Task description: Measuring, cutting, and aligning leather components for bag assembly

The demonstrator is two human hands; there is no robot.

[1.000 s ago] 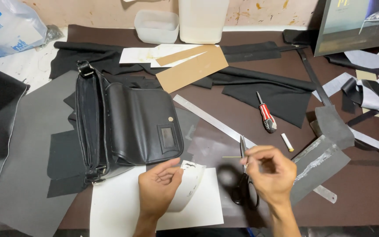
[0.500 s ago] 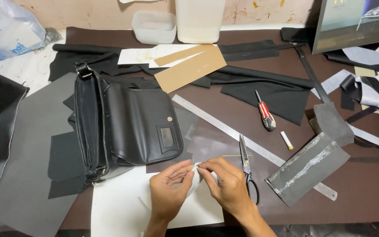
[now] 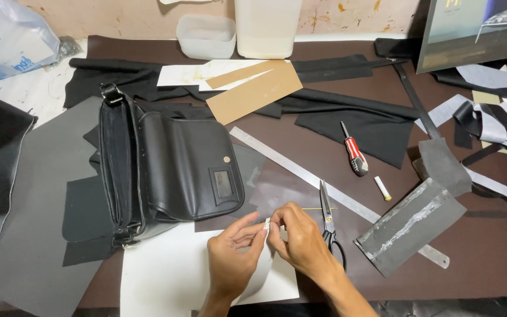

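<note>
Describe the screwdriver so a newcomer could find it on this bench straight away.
Start at the black bag lying open on the brown table. Follow the long metal ruler rightward; above it, on black cloth, lies the screwdriver. Its red-and-white striped handle sets it apart from the black-handled scissors.

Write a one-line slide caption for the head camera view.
Both hands, left hand and right hand, pinch a small white piece above white paper, beside scissors and a black bag.
</note>
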